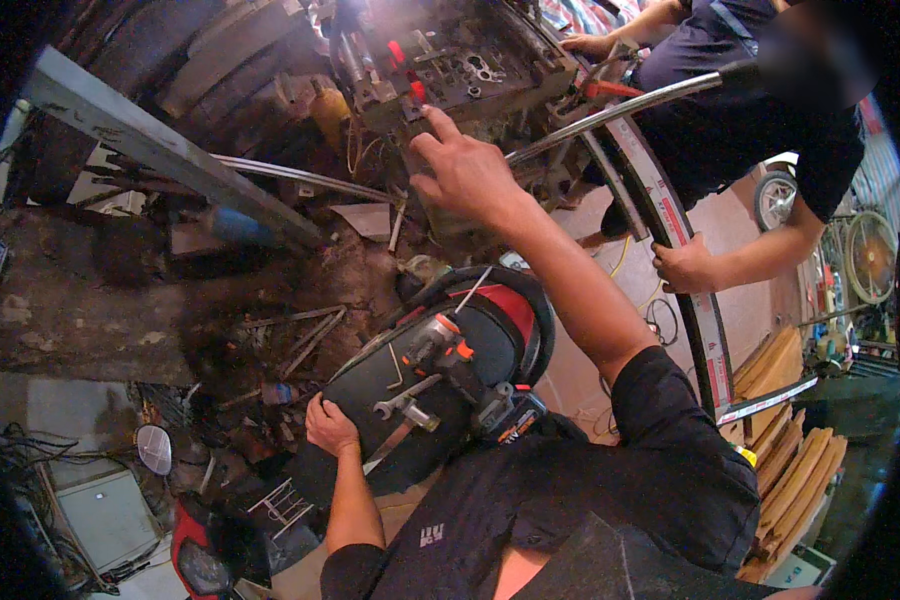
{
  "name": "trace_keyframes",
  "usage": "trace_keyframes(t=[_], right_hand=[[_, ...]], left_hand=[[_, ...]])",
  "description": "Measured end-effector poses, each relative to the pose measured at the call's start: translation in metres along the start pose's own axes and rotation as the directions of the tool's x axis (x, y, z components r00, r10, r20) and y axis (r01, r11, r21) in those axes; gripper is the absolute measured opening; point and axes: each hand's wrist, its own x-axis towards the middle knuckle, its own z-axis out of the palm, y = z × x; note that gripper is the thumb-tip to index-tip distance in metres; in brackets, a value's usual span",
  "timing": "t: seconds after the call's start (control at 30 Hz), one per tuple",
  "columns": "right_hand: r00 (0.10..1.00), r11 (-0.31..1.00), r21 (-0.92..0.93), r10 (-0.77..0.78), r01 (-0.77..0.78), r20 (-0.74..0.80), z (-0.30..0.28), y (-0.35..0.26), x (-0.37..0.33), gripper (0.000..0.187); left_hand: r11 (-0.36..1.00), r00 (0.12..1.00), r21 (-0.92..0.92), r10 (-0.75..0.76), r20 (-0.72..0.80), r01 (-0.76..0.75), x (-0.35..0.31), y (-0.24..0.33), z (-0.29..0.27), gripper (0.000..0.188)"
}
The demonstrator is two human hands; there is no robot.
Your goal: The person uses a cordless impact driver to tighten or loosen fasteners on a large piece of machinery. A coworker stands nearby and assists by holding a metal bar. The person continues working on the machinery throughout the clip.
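My right hand (460, 165) reaches out over the workbench edge, index finger extended and the other fingers loosely bent, with nothing visible in it. Its fingertip is close to a small red piece (417, 92) on the bench, whose kind I cannot make out. My left hand (332, 425) rests on the edge of a dark motorbike seat (360, 455), fingers lying over it. On the seat lie an orange-and-black cordless drill (432, 345) with a long thin bit, a hex key (397, 366), a wrench (407, 396) and what looks like a hammer (422, 416).
At right, a co-worker's hand (685, 265) holds a curved metal frame (705, 330). The metal workbench (510, 95) carries small metal parts. A grey beam (160, 140) slants across the upper left. Wooden boards (800, 480) are stacked at lower right. A motorbike mirror (154, 448) stands at left.
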Motion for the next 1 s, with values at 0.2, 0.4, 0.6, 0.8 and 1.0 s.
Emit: trace_keyframes(t=[0.2,0.4,0.6,0.8,1.0], right_hand=[[1.000,1.000,0.008,-0.022,0.022,-0.012,0.000,0.001,-0.008,0.043],[0.999,1.000,0.024,0.019,-0.018,-0.039,0.010,-0.003,-0.009,0.040],[0.997,0.999,0.016,0.047,-0.046,-0.065,0.026,-0.013,-0.013,0.044],[0.995,0.998,0.017,0.054,-0.053,-0.088,0.030,-0.016,-0.016,0.043],[0.996,0.994,0.081,0.076,-0.072,-0.046,0.029,-0.016,-0.024,0.046]], left_hand=[[1.000,1.000,-0.005,-0.003,-0.007,0.003,0.000,0.000,0.002,0.037],[1.000,1.000,-0.013,0.022,-0.017,-0.022,0.000,-0.001,0.002,0.037],[0.999,1.000,-0.048,0.022,-0.007,-0.022,0.000,-0.002,0.001,0.038],[1.000,1.000,-0.022,0.000,-0.010,0.000,-0.003,0.000,0.001,0.039],[0.999,1.000,-0.047,-0.003,0.010,0.003,-0.001,0.001,0.000,0.038]])
